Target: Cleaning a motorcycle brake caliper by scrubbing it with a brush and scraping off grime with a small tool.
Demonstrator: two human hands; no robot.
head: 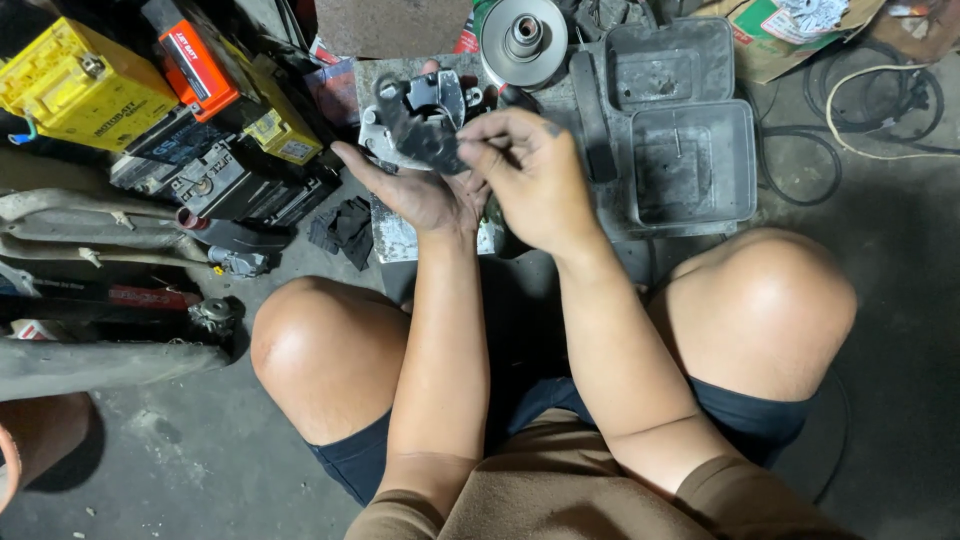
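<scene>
Two bare hands are meeting over a dirty metal part (420,118), held up between the person's bent knees. The left hand (415,190) is lying palm up beneath it, cradling the grey casting, whose silvery lugs and dark middle are showing above the fingers. The right hand (530,175) is curling in from the side, its fingertips (478,140) pinched narrowly against the dark centre of the part; whether they are gripping a small piece there or only pressing on it is not clear.

Below the hands a worn grey slab (395,238) is lying on the concrete floor (200,460). Just beyond the part, a round silver pulley (523,38) is sitting at the slab's far edge. To its right, two empty grey plastic trays (690,165) are standing side by side, touching each other, with black cables (800,150) looping on the floor beyond them. On the left, a yellow battery (80,85), an orange-and-black box (195,55) and darker batteries (215,175) are crowding together, near some grey pipes (70,210) and a crumpled black rag (345,228). The person is squatting, wearing dark shorts (750,415) and a brown shirt (560,495).
</scene>
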